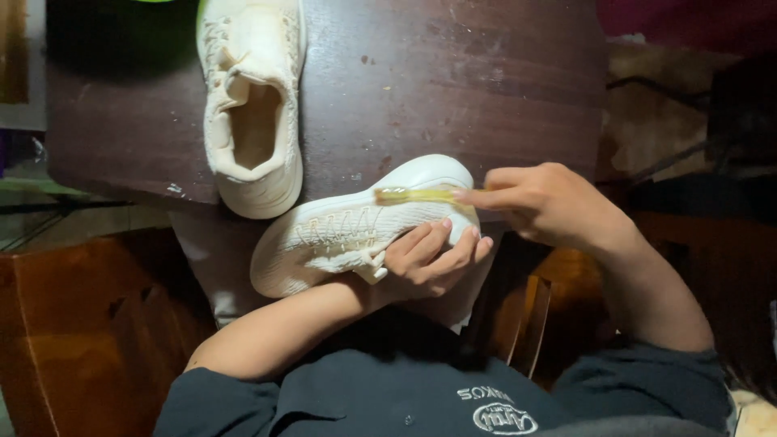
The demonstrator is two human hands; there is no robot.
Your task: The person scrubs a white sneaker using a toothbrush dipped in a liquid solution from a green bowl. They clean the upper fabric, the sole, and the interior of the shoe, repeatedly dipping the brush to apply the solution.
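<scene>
My left hand (429, 263) grips a cream knit sneaker (340, 231) by its heel end, holding it on its side over the table's near edge, sole turned away from me. My right hand (542, 202) pinches a small yellowish translucent brush (413, 194), a toothbrush by its shape, and lays it across the sneaker's upper near the heel. A second matching cream sneaker (251, 105) rests upright on the dark wooden table (453, 89), its opening facing up, just left of and beyond the held shoe.
The table surface is scuffed and speckled with white spots. A brown wooden chair or stool (89, 316) stands at lower left, another wooden piece (526, 316) at right of my lap. Dark clutter fills the right side.
</scene>
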